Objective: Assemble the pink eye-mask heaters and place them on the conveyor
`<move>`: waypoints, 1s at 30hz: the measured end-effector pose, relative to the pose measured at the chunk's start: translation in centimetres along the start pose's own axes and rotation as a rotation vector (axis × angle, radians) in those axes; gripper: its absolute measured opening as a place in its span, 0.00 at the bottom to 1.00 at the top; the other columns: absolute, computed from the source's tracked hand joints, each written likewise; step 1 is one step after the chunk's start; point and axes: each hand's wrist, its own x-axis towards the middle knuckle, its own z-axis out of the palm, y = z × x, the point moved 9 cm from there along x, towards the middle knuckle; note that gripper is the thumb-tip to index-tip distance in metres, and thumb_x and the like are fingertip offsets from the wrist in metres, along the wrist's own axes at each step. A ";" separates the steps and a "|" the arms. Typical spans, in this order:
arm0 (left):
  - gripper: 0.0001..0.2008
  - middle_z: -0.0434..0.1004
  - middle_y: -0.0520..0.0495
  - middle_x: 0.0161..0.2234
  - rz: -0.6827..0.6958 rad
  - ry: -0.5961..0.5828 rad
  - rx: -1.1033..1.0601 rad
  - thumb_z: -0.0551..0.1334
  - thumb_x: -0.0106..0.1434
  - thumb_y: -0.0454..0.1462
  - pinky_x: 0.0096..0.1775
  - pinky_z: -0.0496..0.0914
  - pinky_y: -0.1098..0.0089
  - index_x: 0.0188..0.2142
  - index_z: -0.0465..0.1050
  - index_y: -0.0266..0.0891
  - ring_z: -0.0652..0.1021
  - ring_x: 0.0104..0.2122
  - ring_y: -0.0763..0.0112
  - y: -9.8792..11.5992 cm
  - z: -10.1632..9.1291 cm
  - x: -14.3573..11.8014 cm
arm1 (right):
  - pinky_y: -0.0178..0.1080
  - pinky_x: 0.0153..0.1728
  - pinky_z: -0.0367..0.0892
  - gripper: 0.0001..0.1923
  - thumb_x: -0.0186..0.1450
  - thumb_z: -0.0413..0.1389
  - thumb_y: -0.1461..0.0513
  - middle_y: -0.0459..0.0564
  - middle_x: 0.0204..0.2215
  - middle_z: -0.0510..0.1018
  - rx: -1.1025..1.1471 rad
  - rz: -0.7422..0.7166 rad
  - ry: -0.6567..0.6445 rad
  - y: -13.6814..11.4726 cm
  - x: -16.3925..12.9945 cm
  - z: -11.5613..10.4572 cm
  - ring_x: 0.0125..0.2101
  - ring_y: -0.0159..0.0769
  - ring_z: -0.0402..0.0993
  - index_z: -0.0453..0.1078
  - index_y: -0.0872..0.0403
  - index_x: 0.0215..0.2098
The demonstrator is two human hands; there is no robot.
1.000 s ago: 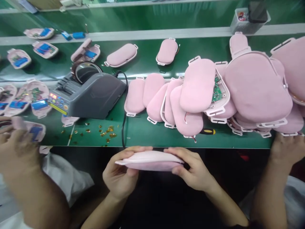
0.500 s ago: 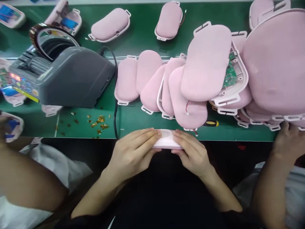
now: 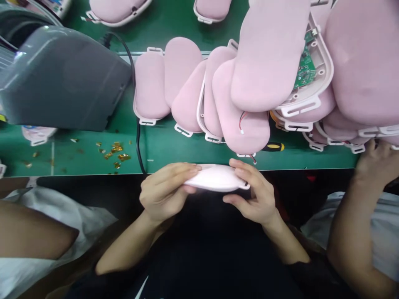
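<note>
A pale pink plastic casing (image 3: 215, 178), oval with a strap loop at its right end, is held edge-on just off the front of the bench. My left hand (image 3: 168, 191) pinches the casing's left end, fingers on top and thumb below. Around its right end, my right hand (image 3: 255, 193) is spread, with fingers by the upper side and the thumb lower down, apart from the casing. Beyond my hands lies a row of similar pink casings (image 3: 149, 85), some with short wires. One casing on the right is open and shows a green circuit board (image 3: 307, 68).
On the left stands a grey tape dispenser (image 3: 68, 79) with a black cable (image 3: 137, 145). Gold tape scraps (image 3: 116, 147) litter the green bench (image 3: 168, 147). A yellow-and-black handle (image 3: 274, 147) pokes out under the casings. Other people's arms are at left (image 3: 34, 228) and right (image 3: 352, 232).
My right hand has loosened from the casing and its thumb has come away. The casing has turned, showing the right-end loop. The view has shifted, so the bench things appear higher and further left.
</note>
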 end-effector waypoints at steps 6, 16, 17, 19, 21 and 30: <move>0.25 0.89 0.43 0.54 -0.003 -0.090 -0.129 0.65 0.75 0.33 0.56 0.85 0.49 0.68 0.74 0.48 0.88 0.53 0.55 1.8 1.9 0.1 | 0.49 0.54 0.87 0.23 0.78 0.62 0.58 0.53 0.51 0.89 0.150 -0.116 0.089 -2.8 0.0 -0.7 0.53 0.43 0.88 0.72 0.49 0.69; 0.15 0.91 0.45 0.48 -0.066 0.052 -0.207 0.68 0.76 0.38 0.49 0.89 0.60 0.60 0.82 0.45 0.91 0.47 0.60 2.8 1.9 0.0 | 0.44 0.48 0.86 0.18 0.76 0.63 0.52 0.56 0.45 0.87 0.204 0.071 0.150 -0.5 0.3 0.9 0.47 0.42 0.87 0.80 0.51 0.58; 0.16 0.91 0.45 0.49 -0.070 0.060 -0.209 0.68 0.76 0.38 0.49 0.90 0.59 0.61 0.81 0.46 0.91 0.46 0.60 2.9 1.8 -0.3 | 0.43 0.46 0.86 0.16 0.77 0.62 0.53 0.55 0.43 0.87 0.216 0.056 0.173 -0.8 0.2 1.0 0.45 0.41 0.87 0.81 0.51 0.57; 0.19 0.90 0.45 0.50 -0.070 0.047 -0.199 0.68 0.75 0.38 0.49 0.90 0.57 0.64 0.79 0.46 0.90 0.46 0.60 3.5 1.4 -0.8 | 0.43 0.44 0.86 0.15 0.78 0.60 0.54 0.55 0.42 0.88 0.200 0.020 0.199 -1.7 0.4 1.0 0.44 0.41 0.87 0.81 0.52 0.56; 0.20 0.90 0.49 0.50 -0.102 0.038 -0.202 0.68 0.75 0.39 0.50 0.90 0.57 0.64 0.79 0.50 0.90 0.46 0.61 3.5 0.7 -1.3 | 0.43 0.47 0.86 0.17 0.78 0.60 0.54 0.54 0.43 0.89 0.157 -0.034 0.151 -2.9 1.1 1.2 0.45 0.41 0.88 0.79 0.52 0.60; 0.15 0.89 0.56 0.47 -0.168 0.188 -0.315 0.65 0.75 0.46 0.58 0.82 0.47 0.59 0.78 0.59 0.86 0.50 0.58 -0.1 -2.4 0.3 | 0.51 0.51 0.85 0.27 0.74 0.65 0.65 0.55 0.51 0.89 -0.269 -0.086 -0.014 -3.0 1.2 -1.7 0.54 0.49 0.87 0.72 0.50 0.69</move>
